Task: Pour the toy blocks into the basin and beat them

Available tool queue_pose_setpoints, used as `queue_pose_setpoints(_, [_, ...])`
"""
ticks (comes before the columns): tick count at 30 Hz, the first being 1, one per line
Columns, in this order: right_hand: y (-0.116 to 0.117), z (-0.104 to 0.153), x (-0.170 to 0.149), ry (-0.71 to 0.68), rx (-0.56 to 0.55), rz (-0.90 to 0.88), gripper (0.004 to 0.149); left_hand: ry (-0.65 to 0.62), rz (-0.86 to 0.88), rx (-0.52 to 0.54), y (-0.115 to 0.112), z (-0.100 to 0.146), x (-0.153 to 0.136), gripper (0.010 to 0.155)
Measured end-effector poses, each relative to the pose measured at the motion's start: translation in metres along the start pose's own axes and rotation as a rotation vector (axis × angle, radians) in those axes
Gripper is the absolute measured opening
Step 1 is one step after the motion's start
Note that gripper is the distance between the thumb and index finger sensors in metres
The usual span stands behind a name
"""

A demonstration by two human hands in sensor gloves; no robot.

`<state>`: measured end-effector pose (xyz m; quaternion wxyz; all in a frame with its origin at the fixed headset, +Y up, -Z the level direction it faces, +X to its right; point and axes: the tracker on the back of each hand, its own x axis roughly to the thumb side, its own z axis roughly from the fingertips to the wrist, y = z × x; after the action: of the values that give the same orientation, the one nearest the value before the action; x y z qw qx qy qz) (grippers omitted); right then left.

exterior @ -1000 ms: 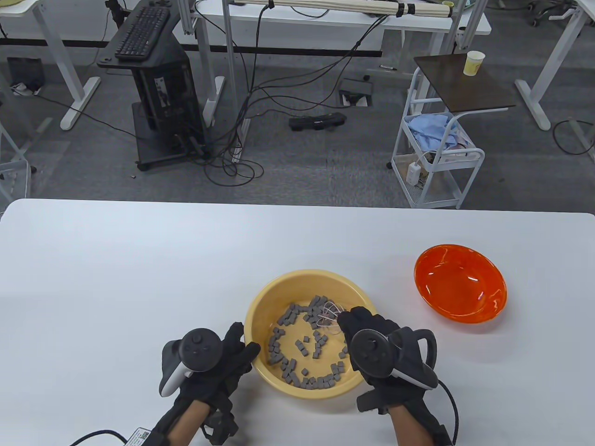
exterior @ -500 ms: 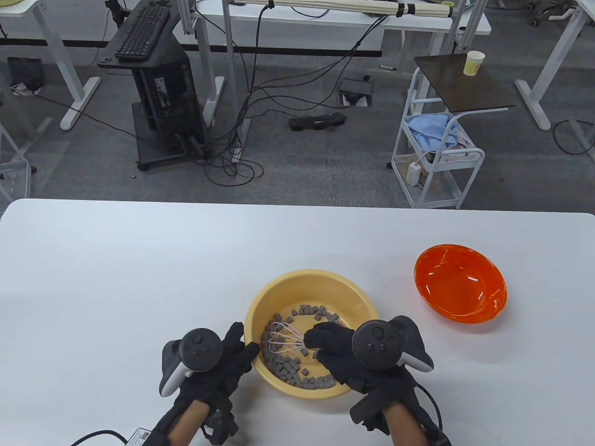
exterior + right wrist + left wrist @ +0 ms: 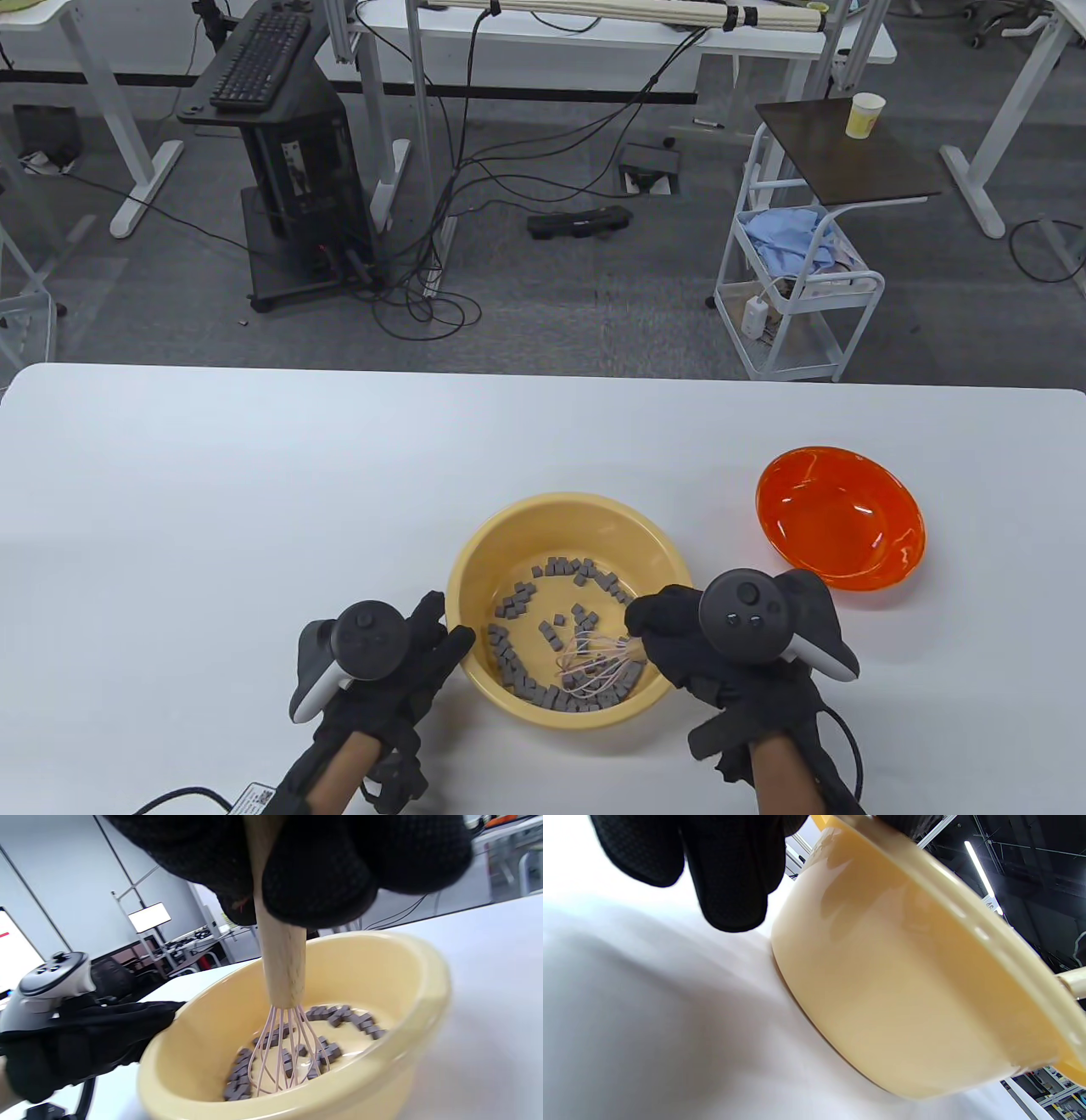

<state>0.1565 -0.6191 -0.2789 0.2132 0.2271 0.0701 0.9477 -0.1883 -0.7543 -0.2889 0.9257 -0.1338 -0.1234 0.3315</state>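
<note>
A yellow basin [image 3: 509, 526] stands on the white table near the front edge, with several small grey toy blocks [image 3: 517, 671] strewn round its floor. My right hand [image 3: 679, 645] grips the wooden handle of a whisk [image 3: 594, 662] at the basin's near right; its pink wires sit among the blocks. The right wrist view shows the whisk [image 3: 282, 963] upright in the basin [image 3: 382, 955], wires down in the blocks [image 3: 331, 1052]. My left hand [image 3: 424, 645] holds the basin's left rim, thumb over the edge. Its fingers [image 3: 729, 878] hang beside the basin's outer wall [image 3: 903, 984].
An empty orange bowl [image 3: 840, 518] sits on the table [image 3: 212, 509] to the right of the basin, a short way beyond my right hand. Desks, a cart and cables stand on the floor past the table's far edge.
My right hand swept the whisk from the basin's far side to its left, then round to the near right. The blocks shifted with it. My left hand stayed on the rim.
</note>
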Motion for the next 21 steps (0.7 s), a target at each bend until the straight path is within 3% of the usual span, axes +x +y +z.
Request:
queue_pose_setpoints(7, [0.0, 0.002, 0.009, 0.094, -0.092, 0.185, 0.033, -0.004, 0.012, -0.007, -0.001, 0.0, 0.0, 0.074])
queue_pose_setpoints(10, [0.007, -0.002, 0.013, 0.103, -0.181, 0.266, 0.033, -0.007, 0.015, -0.007, -0.001, 0.0, 0.0, 0.074])
queue_pose_setpoints(14, [0.019, -0.009, 0.017, 0.109, -0.199, 0.355, 0.035, -0.009, 0.013, -0.008, -0.001, 0.0, 0.0, 0.073])
queue_pose_setpoints(17, [0.027, -0.015, 0.02, 0.075, -0.207, 0.328, 0.036, -0.011, 0.018, -0.01, -0.002, -0.001, 0.0, 0.073])
queue_pose_setpoints(21, [0.038, -0.023, 0.023, -0.008, -0.12, 0.195, 0.041, -0.015, 0.023, -0.01, -0.002, -0.001, 0.0, 0.073])
